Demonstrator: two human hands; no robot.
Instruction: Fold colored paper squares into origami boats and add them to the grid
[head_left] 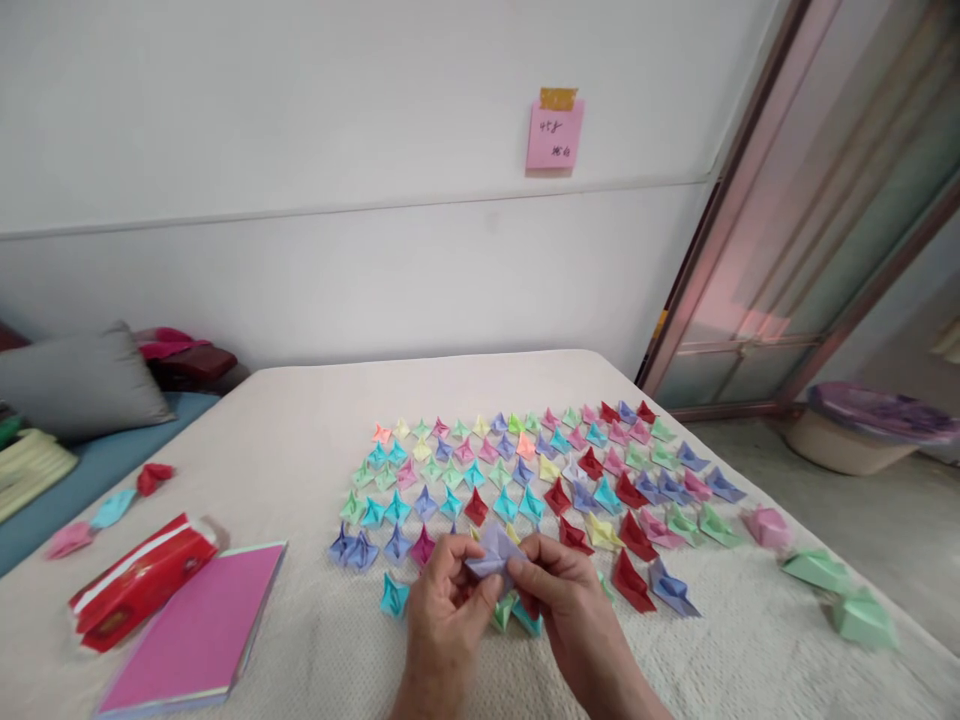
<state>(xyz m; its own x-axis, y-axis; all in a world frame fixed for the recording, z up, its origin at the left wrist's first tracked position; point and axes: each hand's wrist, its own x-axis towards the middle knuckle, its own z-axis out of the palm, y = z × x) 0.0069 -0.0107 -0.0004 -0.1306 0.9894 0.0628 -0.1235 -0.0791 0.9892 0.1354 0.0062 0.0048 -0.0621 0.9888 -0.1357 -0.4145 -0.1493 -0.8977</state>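
Lavender folded paper [496, 548] is pinched by left hand [448, 612] and right hand [570, 600]; at three o'clock, a purple-lined bin [834, 437] is seen.

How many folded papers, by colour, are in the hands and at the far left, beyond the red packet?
Lilac paper, between left hand and right hand: 1
Pink paper: 1
Light blue paper: 1
Red paper: 1
Total: 4

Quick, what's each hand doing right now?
Left hand: closed, holding the purple folded paper by one side.
Right hand: closed, holding the other side.
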